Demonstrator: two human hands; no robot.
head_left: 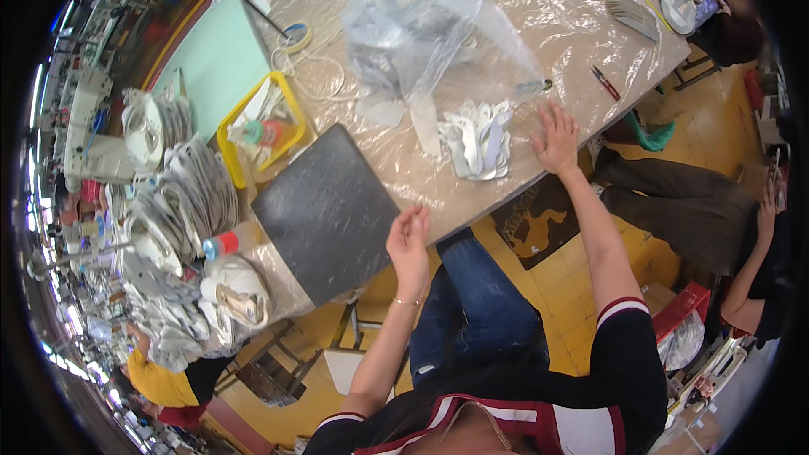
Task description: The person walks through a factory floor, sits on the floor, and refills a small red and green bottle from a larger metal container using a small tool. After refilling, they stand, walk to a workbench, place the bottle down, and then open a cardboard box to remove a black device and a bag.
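My left hand (409, 240) is at the table's near edge, beside the black board (329, 215). Its fingers are loosely curled together, and nothing shows in them. My right hand (556, 139) lies on the plastic-covered table (548, 42) with its fingers stretched out and holds nothing. To its left sits a bunch of white shoe-part pieces (476, 141), apart from the fingers. Behind that bunch is a large clear plastic bag (430, 21) with pale pieces inside. A small dark-tipped tool (533, 85) lies just beyond my right hand.
Red-handled snips (605, 82) lie at the right. Left stand a yellow tray (223, 147) holding a bottle, a tape roll (295, 37), stacked white parts (198, 185) and a red-labelled bottle (232, 241). One person (750, 261) is at the right, another (164, 375) at lower left.
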